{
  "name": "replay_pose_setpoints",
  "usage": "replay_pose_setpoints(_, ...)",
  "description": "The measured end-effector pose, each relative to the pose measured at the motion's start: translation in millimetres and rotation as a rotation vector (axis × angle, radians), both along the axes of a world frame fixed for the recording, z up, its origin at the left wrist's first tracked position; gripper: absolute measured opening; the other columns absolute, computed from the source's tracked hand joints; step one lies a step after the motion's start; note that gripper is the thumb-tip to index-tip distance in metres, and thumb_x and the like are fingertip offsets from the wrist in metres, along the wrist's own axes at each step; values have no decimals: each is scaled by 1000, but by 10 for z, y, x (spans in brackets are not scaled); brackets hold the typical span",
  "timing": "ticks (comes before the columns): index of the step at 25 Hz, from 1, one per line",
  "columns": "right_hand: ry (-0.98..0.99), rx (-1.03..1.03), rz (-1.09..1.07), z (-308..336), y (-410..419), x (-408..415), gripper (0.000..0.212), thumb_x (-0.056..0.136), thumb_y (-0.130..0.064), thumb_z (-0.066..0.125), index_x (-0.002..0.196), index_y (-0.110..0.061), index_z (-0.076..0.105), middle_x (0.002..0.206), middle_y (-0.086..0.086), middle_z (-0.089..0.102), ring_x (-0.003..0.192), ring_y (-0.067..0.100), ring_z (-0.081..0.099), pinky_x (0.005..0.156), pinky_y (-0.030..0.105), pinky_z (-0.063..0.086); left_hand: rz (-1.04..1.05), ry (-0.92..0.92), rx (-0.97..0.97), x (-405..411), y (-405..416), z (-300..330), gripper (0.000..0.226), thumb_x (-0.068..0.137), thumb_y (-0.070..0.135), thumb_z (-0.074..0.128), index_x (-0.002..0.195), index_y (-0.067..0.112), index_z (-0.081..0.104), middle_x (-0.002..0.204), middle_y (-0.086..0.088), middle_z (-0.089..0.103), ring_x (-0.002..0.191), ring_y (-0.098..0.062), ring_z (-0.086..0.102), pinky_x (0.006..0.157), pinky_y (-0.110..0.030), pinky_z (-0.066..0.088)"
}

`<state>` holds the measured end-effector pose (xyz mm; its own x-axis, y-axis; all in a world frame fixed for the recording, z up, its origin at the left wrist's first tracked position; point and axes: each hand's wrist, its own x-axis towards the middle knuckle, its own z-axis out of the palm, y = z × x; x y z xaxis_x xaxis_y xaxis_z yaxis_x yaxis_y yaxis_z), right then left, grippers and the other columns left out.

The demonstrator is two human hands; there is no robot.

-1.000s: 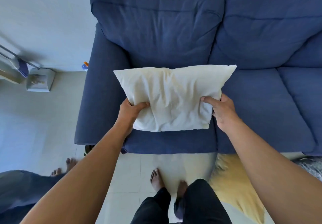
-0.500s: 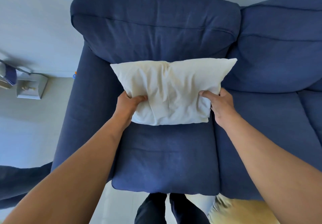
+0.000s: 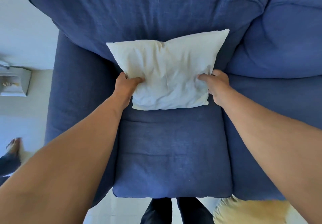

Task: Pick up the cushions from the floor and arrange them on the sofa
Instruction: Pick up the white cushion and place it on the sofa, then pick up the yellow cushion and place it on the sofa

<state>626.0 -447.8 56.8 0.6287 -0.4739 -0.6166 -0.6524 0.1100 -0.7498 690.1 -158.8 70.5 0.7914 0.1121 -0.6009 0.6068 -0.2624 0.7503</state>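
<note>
**Now: white cushion meets the sofa back**

Both hands grasp the crumpled white fabric cushion [image 3: 167, 74] at its lower corners, left hand [image 3: 124, 88] and right hand [image 3: 217, 88], fingers [image 3: 136, 80] clenched into the cloth. It leans against the backrest of the dark blue fabric sofa [image 3: 170, 154], above the left seat cushion. No writing is readable anywhere. Compared with half a second ago, the cushion sits deeper against the backrest, and the view has closed in. A pale yellow cushion [image 3: 247, 211] lies on the floor.
</note>
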Motion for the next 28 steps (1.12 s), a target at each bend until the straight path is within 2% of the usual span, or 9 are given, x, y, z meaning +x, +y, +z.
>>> replay_pose_setpoints(2, 3, -54, 14, 42, 1, 10, 62, 72, -30, 83, 124, -4, 65, 125, 20, 70, 95, 21, 68, 83, 38, 55, -39, -59, 108, 26, -22, 60, 60, 82, 23, 81, 136, 12, 57, 123, -2, 70, 112, -25, 68, 100, -46, 58)
replay_pose_setpoints(5, 8, -75, 36, 220, 40, -72, 69, 75, -32, 83, 136, -10, 59, 132, 11, 68, 114, 23, 67, 101, 40, 54, -118, -89, 169, -63, -35, 209, 63, 84, 32, 77, 141, 15, 56, 130, -1, 69, 118, -24, 66, 102, -45, 56)
replay_pose_setpoints(10, -5, -170, 111, 636, 209, -304, 67, 86, -38, 74, 145, -14, 53, 150, 4, 55, 135, 22, 54, 112, 41, 46, -204, -73, 204, -288, -86, 566, 76, 92, 40, 69, 159, 18, 39, 160, -3, 48, 145, -24, 46, 118, -46, 41)
replay_pose_setpoints(13, 5, -262, 154, 910, 315, -530, 45, 94, -41, 62, 129, -12, 60, 137, 9, 64, 128, 29, 59, 103, 43, 50, -269, -102, 220, -462, -153, 772, 75, 97, 42, 64, 161, 20, 34, 164, -1, 42, 150, -20, 39, 119, -45, 39)
replay_pose_setpoints(16, 31, -338, 151, 1137, 357, -896, 19, 99, -40, 53, 96, -24, 61, 98, -2, 66, 101, 32, 59, 74, 37, 47, -389, -137, 219, -695, -265, 950, 72, 99, 46, 60, 161, 22, 34, 165, -1, 41, 150, -20, 38, 120, -43, 37)
replay_pose_setpoints(17, 49, -350, 174, 1184, 362, -1026, 16, 101, -41, 50, 102, -30, 62, 102, -7, 64, 107, 29, 55, 76, 34, 44, -430, -149, 224, -776, -308, 983, 71, 99, 47, 59, 162, 23, 34, 166, -1, 40, 151, -20, 37, 121, -42, 35)
replay_pose_setpoints(20, 116, -374, 133, 1290, 286, -1535, 58, 104, -44, 48, 156, -18, 41, 153, 5, 51, 143, 27, 42, 107, 39, 36, -573, -192, 232, -1117, -531, 1060, 69, 102, 47, 56, 163, 23, 32, 168, 2, 35, 153, -19, 34, 120, -37, 28)
replay_pose_setpoints(24, 190, -422, 34, 1359, 107, -2496, 64, 106, -41, 48, 160, -11, 31, 169, 8, 31, 156, 26, 26, 122, 41, 23, -831, -231, 224, -1799, -962, 1130, 66, 106, 42, 50, 164, 18, 28, 170, 2, 30, 154, -18, 31, 120, -31, 24)
replay_pose_setpoints(28, 257, -468, -102, 1386, -73, -3568, 63, 106, -36, 50, 155, -1, 35, 167, 18, 32, 155, 31, 28, 123, 42, 25, -1058, -247, 174, -2648, -1420, 1170, 67, 107, 39, 52, 164, 15, 26, 171, 1, 28, 156, -18, 27, 125, -36, 23)
